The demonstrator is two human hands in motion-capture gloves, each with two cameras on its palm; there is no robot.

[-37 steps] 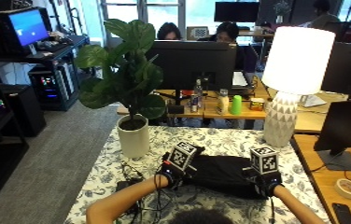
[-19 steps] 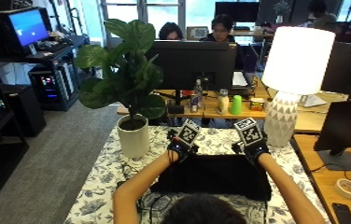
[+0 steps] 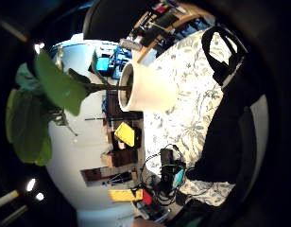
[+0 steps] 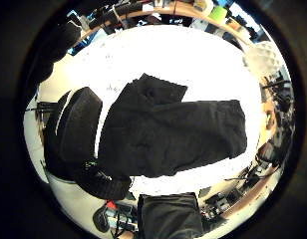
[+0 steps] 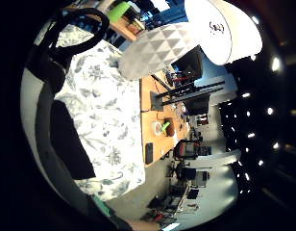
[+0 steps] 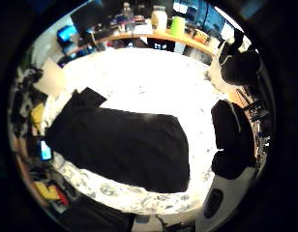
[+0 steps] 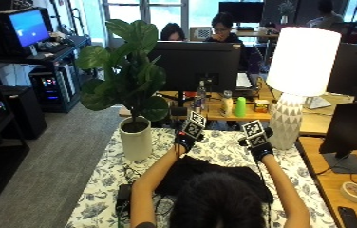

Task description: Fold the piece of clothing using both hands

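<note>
The black garment point(image 7: 184, 173) lies flat on the flower-patterned table cloth point(image 7: 222, 147), and the person's head hides its near part. My left hand point(image 7: 188, 137) and right hand point(image 7: 258, 145) hover side by side above the garment's far edge, holding nothing. From above, the left thumb side palm view shows the whole garment point(image 4: 173, 134) spread out with a small flap at one corner. The right thumb side palm view shows the garment point(image 6: 120, 145) the same way. No cloth lies between the fingers point(image 6: 231, 135) of either hand.
A white pot point(image 7: 136, 137) with a large-leaved plant stands at the table's far left. A white lamp point(image 7: 286, 121) stands at the far right. Cables and a small device point(image 7: 123, 192) lie at the left edge. A desk with a monitor point(image 7: 355, 137) adjoins on the right.
Both hands moved from the garment's near sides out to its far edge, and the garment now lies spread wider. Over the last half second they have hardly moved.
</note>
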